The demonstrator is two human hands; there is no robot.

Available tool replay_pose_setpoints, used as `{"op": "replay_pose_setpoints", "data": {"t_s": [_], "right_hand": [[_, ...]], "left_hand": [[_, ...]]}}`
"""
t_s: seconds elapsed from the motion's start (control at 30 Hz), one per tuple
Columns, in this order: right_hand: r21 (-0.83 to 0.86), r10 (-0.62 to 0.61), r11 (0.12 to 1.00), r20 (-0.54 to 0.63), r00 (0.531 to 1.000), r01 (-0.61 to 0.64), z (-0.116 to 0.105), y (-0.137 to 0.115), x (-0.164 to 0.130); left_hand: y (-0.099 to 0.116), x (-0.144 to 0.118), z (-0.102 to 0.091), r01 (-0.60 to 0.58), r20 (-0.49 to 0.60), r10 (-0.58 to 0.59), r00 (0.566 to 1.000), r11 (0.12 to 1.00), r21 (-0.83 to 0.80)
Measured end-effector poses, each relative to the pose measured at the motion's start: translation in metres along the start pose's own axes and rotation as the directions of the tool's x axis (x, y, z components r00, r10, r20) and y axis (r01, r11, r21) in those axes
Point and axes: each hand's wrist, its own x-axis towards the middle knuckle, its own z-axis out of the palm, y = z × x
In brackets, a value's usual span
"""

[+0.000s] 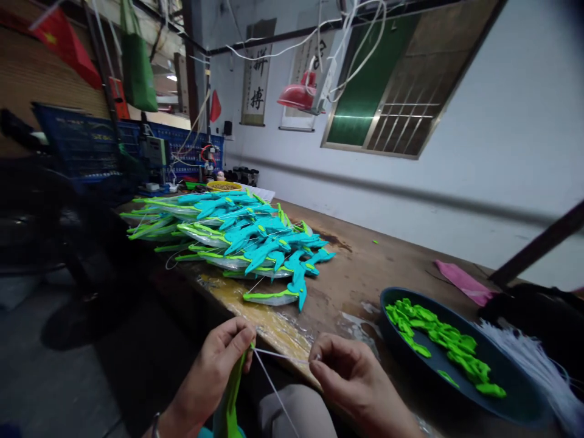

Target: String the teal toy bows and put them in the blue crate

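Your left grip (pixel 214 365) pinches the tip of the green-edged piece (pixel 233 389), whose body slopes down below that grip towards your lap, likely so the tip sits firm against a pull. To its right, your right grip (pixel 351 380) closes thumb and forefinger on the white string (pixel 283 353), which runs nearly straight between both grips; that tension probably holds it snug at the tip. Another strand slants down from the left grip across your knee (pixel 298 410). Beyond the grips, the heaped blue-and-green pieces (pixel 255 234) lie on the counter (pixel 356 255), apparently set forward to free the near edge. Right of your right grip stands the dark basin (pixel 515 406) with loose green parts (pixel 469 359), and past it the white strands (pixel 531 359), seemingly placed within easy reach of that side.
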Motion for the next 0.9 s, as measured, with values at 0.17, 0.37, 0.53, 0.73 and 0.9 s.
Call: {"op": "replay_pose_setpoints", "data": {"t_s": [0.17, 0.37, 0.53, 0.73, 0.9], "right_hand": [[0.094, -0.029, 0.995, 0.007, 1.0, 0.029, 0.022, 0.014, 0.003], [0.021, -0.132, 0.991, -0.092, 0.987, 0.135, 0.019, 0.008, 0.001], [-0.1, -0.126, 0.989, -0.132, 0.983, 0.113, -0.002, -0.011, -0.004], [-0.323, 0.115, 0.945, 0.185, 0.976, -0.05, 0.032, 0.031, -0.003], [-0.216, 0.304, 0.949, 0.444, 0.843, -0.228, 0.084, 0.083, -0.013]], "left_hand": [[0.013, -0.008, 0.014, -0.04, 0.057, 0.037, 0.998, 0.998, 0.039], [0.007, -0.011, 0.012, -0.023, 0.039, 0.021, 0.999, 0.998, 0.059], [0.004, -0.005, 0.0, -0.001, -0.042, -0.001, 0.999, 0.999, -0.038], [0.002, 0.003, -0.004, 0.006, -0.085, -0.023, 0.996, 0.981, -0.194], [0.0, 0.011, -0.007, -0.008, -0.14, -0.041, 0.989, 0.943, -0.333]]}}
